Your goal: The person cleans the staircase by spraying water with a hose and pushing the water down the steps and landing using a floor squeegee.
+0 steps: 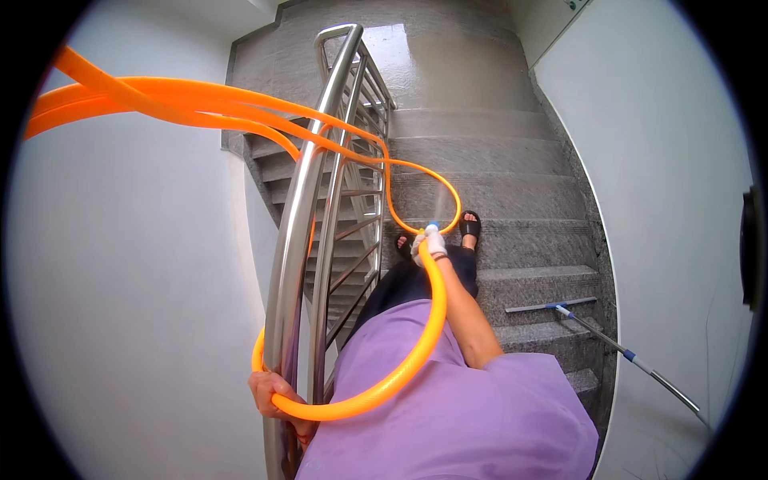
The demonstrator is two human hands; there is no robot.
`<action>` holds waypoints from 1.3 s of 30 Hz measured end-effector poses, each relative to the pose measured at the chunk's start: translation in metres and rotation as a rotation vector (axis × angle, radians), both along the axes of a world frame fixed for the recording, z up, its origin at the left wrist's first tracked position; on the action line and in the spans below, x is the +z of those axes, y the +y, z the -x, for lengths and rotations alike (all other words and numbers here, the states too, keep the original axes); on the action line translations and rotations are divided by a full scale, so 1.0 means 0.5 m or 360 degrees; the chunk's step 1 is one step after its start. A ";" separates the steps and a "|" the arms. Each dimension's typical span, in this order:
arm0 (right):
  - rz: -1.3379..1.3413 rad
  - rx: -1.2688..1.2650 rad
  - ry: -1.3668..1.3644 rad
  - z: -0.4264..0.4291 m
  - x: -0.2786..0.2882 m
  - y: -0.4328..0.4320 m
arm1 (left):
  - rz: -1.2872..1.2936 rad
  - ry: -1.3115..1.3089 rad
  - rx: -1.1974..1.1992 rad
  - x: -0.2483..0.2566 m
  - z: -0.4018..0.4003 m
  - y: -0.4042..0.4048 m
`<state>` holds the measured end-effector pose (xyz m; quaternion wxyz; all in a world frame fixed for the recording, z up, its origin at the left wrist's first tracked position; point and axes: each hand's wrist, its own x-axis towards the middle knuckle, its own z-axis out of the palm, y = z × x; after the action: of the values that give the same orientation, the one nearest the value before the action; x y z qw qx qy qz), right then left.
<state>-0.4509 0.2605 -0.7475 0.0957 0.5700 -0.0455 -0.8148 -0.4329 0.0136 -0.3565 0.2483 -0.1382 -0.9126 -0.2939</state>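
Note:
My right hand (431,245), in a white glove, grips the end of an orange hose (435,312) by a nozzle (433,225) with a blue tip. A thin spray of water (441,201) comes out over the stair below. My left hand (276,396) is bare and closes around the same hose beside the steel handrail (303,198). Between my hands the hose bows across my purple shirt. Several strands of it lie over the rail and run off to the far left, and one loop hangs above the steps near my feet.
Grey stone stairs (522,240) descend to a wet, shiny landing (456,72). On the right, a floor squeegee (551,306) rests on a step, its pole leaning towards the white wall (666,198). Lower steps (282,174) show beyond the railing.

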 end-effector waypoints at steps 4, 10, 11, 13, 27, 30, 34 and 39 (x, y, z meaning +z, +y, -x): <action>-0.0188 -0.0053 -0.0164 0.005 -0.012 0.009 | -0.0032 -0.0020 0.0057 -0.004 0.000 0.002; -0.0521 -0.0305 -0.0248 -0.030 0.043 0.102 | 0.0081 -0.0020 0.0029 -0.019 -0.009 -0.022; -0.0630 -0.0270 -0.0289 -0.025 0.075 0.115 | 0.0132 0.0039 0.0046 -0.019 -0.009 -0.022; -0.0838 -0.0491 -0.0323 -0.057 0.011 0.166 | 0.0162 -0.0017 0.0030 -0.013 -0.010 -0.017; -0.0540 0.0302 0.0018 0.025 0.126 -0.125 | 0.0165 0.0039 0.0258 0.130 0.040 0.066; -0.0355 0.0473 -0.0033 0.023 0.088 -0.186 | 0.0299 0.0054 0.0257 0.137 0.038 0.093; -0.0276 0.0473 -0.0135 -0.003 0.049 -0.161 | 0.0460 0.0072 0.0121 0.126 0.056 0.132; -0.0214 0.0238 -0.0238 -0.044 0.089 -0.016 | 0.0426 0.0095 0.0086 0.115 0.084 0.179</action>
<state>-0.4291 0.2526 -0.7032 0.1141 0.6359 0.0450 -0.7619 -0.4746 0.1033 -0.2988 0.2626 -0.1541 -0.9393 -0.1585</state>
